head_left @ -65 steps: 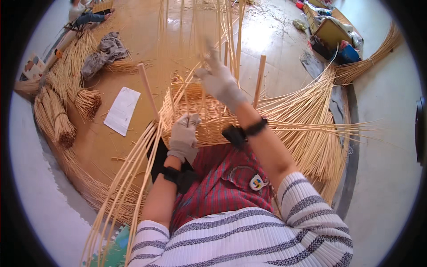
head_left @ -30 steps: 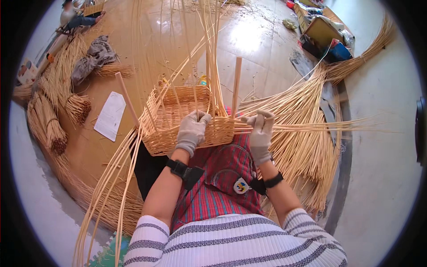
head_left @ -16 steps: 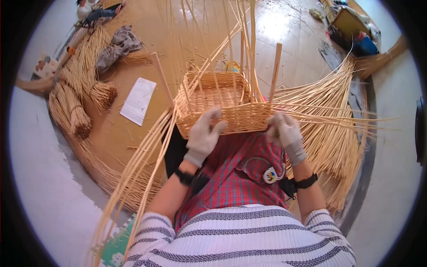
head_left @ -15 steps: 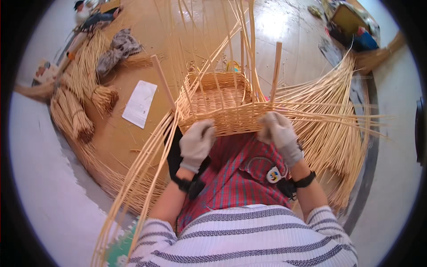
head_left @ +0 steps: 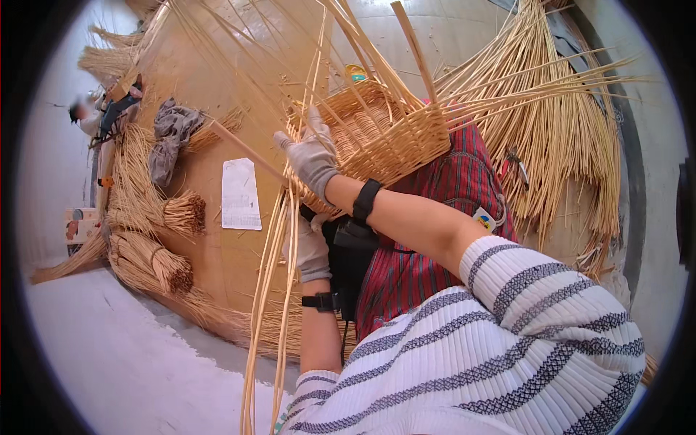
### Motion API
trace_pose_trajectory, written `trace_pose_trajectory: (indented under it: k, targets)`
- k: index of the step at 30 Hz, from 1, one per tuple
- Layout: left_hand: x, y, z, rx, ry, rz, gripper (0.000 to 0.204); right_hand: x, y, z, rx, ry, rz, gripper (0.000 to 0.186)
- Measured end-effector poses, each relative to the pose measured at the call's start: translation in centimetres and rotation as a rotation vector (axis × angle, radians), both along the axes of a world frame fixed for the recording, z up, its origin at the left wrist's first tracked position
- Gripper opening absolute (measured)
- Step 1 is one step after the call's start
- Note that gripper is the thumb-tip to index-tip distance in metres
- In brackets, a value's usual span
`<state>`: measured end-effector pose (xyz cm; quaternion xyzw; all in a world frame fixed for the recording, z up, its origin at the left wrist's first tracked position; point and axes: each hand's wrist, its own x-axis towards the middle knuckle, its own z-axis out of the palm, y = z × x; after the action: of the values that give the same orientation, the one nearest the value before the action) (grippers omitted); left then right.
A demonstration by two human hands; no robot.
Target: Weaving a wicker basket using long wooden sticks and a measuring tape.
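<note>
A rectangular woven wicker basket (head_left: 402,145), with long loose canes (head_left: 522,109) and pale wooden stakes (head_left: 412,47), sits tilted above my red plaid apron (head_left: 453,177). My right hand (head_left: 308,152), in a grey glove, reaches across to the basket's left side, thumb and forefinger apart, touching the canes there. Low at the same corner is my gloved left hand (head_left: 308,250), beside hanging canes; its fingers are hidden under the basket and behind the other hand.
Cane bundles (head_left: 170,272) and crumpled grey cloth (head_left: 174,127) lie left around a white paper (head_left: 241,194). A seated person (head_left: 112,116) is at upper left. More cane (head_left: 551,174) spreads on the right, with a red-handled tool (head_left: 518,167) on it.
The view has swung rightward and the basket now slants. My right hand has moved from its right corner across to its left side; my left hand has dropped from the front to below that left corner.
</note>
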<state>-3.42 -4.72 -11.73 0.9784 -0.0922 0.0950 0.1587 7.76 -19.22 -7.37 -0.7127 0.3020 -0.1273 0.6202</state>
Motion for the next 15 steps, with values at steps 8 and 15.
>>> trace_pose_trajectory:
  k: [8,15]
  targets:
    - [0.3,0.5,-0.7,-0.089,0.08,-0.048,0.054,-1.8,-3.5,9.2,0.118,-0.071,0.591,0.062]
    - [0.7,0.3,-0.1,-0.289,0.028,-0.136,0.04,-0.7,-2.2,12.4,-0.224,-0.892,0.285,0.057]
